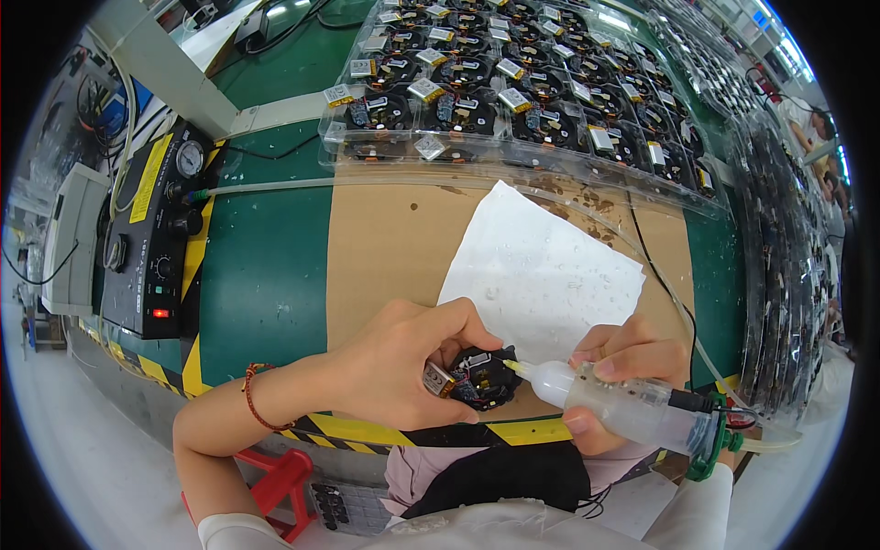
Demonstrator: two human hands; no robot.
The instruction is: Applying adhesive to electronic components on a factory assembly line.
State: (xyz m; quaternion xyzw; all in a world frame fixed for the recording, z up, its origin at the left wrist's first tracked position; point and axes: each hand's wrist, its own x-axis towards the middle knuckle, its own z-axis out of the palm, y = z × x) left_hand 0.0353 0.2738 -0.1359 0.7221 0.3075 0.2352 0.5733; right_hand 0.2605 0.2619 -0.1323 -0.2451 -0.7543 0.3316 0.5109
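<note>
Near the front edge of the table, my left hand (394, 362) is closed round a round black electronic housing (483, 378). A small silver battery (438, 379) sticks out of the housing beside my palm. My right hand (632, 362) grips a translucent glue-dispensing syringe (623, 403) lying nearly level, its tip pointing left. The yellowish needle tip meets or nearly meets the housing's right edge; I cannot tell whether they touch. A green cap with a hose and a cable closes the syringe's back end.
A white sheet (541, 266) lies on brown cardboard (385, 238). Behind it, a clear tray (412, 147) holds several similar housings with batteries. At left stands a black dispenser box (151, 238) with a gauge. A clear hose (275, 183) crosses the table. Stacked trays (779, 275) stand right.
</note>
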